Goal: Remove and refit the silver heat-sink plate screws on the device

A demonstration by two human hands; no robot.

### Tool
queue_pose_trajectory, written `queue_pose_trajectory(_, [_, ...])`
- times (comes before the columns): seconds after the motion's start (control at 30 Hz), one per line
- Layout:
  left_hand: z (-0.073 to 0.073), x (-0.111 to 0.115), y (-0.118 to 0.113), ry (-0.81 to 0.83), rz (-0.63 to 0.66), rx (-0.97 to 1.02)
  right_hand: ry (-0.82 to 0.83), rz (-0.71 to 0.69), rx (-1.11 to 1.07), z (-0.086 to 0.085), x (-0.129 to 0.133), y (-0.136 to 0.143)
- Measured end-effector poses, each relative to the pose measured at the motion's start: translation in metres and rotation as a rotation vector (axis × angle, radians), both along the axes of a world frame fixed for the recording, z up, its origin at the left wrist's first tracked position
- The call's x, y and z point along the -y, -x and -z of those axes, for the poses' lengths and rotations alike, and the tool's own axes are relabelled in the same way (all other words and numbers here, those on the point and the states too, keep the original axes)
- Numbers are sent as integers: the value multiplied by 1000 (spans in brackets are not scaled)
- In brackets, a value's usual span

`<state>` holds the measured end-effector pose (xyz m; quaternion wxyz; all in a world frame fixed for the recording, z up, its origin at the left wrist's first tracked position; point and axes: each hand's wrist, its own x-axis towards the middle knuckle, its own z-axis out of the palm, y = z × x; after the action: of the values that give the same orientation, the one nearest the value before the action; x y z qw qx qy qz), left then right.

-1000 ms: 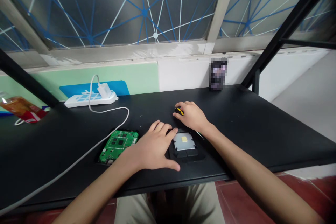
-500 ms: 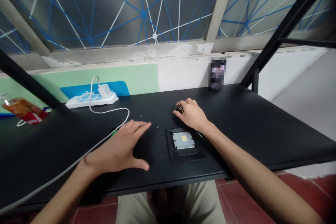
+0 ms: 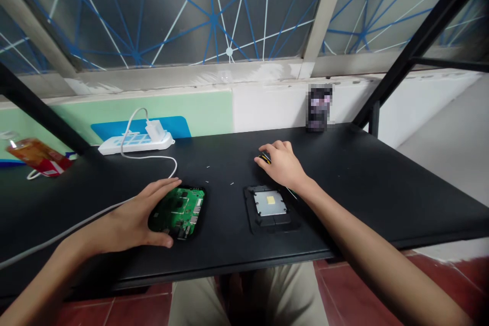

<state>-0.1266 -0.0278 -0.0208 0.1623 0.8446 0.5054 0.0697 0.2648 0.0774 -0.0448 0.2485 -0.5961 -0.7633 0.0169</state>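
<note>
A green circuit board (image 3: 187,211) sits in a black case on the table's left part. My left hand (image 3: 153,214) is around the left side of that case, thumb at the near edge and fingers at the far edge, spread apart. Whether it presses on the case I cannot tell. My right hand (image 3: 280,163) is curled around a screwdriver with a black and yellow handle (image 3: 265,158). Its thin metal shaft shows beside the wrist. Just below this hand lies a black cover (image 3: 250,214) carrying a silver metal plate (image 3: 263,207) with a small yellowish pad (image 3: 270,200).
Tiny screws (image 3: 232,183) lie on the black table (image 3: 362,198). At the back left, a white power strip (image 3: 110,146) holds a charger (image 3: 155,131), whose white cable (image 3: 95,216) runs toward me. A drink bottle (image 3: 38,155) lies far left; a blurred dark object (image 3: 319,108) leans on the wall.
My left hand has moved left and slightly down, uncovering much of the circuit board in its case. The cable has shifted left. My right hand stays nearly in place.
</note>
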Motion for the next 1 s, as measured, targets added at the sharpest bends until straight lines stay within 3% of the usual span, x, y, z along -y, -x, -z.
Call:
queue_pose_trajectory(0.23, [3,0,9,31,-2,-21,-2,-17,-9,0,0,0])
queue_pose_trajectory(0.47, [-1,5,3,26,-11,-12,-4,-34,-12,-1,2,1])
queue_pose_trajectory(0.73, [1,19,-21,-28,-13,14,-5,-48,-5,-2,3,2])
queue_pose_trajectory(1.0, [0,27,-62,48,-18,-5,-8,-59,9,-1,4,3])
